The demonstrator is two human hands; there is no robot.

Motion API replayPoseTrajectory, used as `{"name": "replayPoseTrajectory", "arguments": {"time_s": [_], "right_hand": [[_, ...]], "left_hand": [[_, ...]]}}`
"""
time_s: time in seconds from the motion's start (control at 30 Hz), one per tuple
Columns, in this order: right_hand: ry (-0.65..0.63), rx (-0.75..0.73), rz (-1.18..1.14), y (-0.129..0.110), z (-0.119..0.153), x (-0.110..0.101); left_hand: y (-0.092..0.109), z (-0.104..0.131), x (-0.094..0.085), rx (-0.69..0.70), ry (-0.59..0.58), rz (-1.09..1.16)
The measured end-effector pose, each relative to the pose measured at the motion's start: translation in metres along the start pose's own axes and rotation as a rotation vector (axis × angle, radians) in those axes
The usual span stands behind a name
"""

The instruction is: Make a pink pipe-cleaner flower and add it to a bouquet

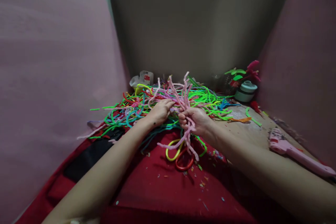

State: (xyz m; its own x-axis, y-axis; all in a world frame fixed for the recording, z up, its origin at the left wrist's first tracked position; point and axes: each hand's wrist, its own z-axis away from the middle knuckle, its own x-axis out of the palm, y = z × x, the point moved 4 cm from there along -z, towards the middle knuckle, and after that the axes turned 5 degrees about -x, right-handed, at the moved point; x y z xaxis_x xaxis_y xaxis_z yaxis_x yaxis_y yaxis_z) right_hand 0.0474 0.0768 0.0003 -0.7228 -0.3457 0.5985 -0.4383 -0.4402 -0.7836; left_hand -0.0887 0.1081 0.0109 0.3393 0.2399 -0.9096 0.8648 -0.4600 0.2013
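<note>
My right hand (196,119) is closed around a bundle of fuzzy pink pipe cleaners (187,136), whose ends stick out above and below the fist. To its left, my left hand (160,112) reaches into a heap of many-coloured pipe cleaners (133,113). Its fingers are bent together at the heap; whatever lies between them is hidden. Below the right hand, scissors show one yellow and one red handle loop (184,168); their blades are out of sight.
A pink hot glue gun (294,150) lies at the right. A pale green lidded jar (246,91) stands at the back right, by green and pink fuzzy shapes (253,71). White plastic containers (145,77) sit behind the heap. Scraps litter the red cloth (157,196).
</note>
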Motion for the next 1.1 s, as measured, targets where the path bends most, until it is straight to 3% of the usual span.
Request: {"name": "replayPoseTrajectory", "arguments": {"time_s": [0.13,0.2,0.3,0.43,0.57,0.67,0.73,0.77,0.9,1.0,1.03,1.1], "right_hand": [[-0.229,0.068,-0.008,-0.006,0.036,0.001],[-0.361,0.067,-0.007,-0.011,0.057,-0.001],[-0.487,-0.051,-0.039,-0.020,0.086,-0.012],[-0.476,-0.341,-0.162,-0.040,0.107,-0.031],[-0.430,-0.444,-0.093,-0.063,0.112,-0.038],[-0.423,-0.651,-0.158,-0.087,0.117,-0.040],[-0.381,-0.709,-0.198,-0.095,0.117,-0.044],[-0.350,-0.668,-0.193,-0.094,0.113,-0.046],[-0.224,-0.367,-0.191,-0.068,0.087,-0.055],[-0.140,-0.280,-0.242,-0.048,0.069,-0.058],[-0.113,-0.287,-0.261,-0.043,0.065,-0.058],[-0.063,-0.321,-0.306,-0.037,0.061,-0.056]], "left_hand": [[-0.011,-0.010,0.024,-0.032,0.015,-0.006],[-0.015,-0.011,0.027,-0.044,0.014,-0.012],[-0.021,-0.012,0.026,-0.058,-0.001,-0.030],[-0.024,-0.014,0.025,-0.095,-0.026,-0.076],[-0.018,-0.015,0.029,-0.156,-0.037,-0.151],[-0.013,-0.017,0.029,-0.207,-0.041,-0.199],[-0.013,-0.019,0.022,-0.206,-0.077,-0.211],[-0.013,-0.020,0.016,-0.189,-0.108,-0.209],[-0.002,-0.020,-0.031,-0.093,-0.220,-0.180],[0.029,-0.008,-0.071,-0.211,-0.054,-0.216],[0.045,-0.002,-0.075,-0.230,-0.044,-0.146],[0.082,0.009,-0.067,-0.209,-0.151,0.171]]}}
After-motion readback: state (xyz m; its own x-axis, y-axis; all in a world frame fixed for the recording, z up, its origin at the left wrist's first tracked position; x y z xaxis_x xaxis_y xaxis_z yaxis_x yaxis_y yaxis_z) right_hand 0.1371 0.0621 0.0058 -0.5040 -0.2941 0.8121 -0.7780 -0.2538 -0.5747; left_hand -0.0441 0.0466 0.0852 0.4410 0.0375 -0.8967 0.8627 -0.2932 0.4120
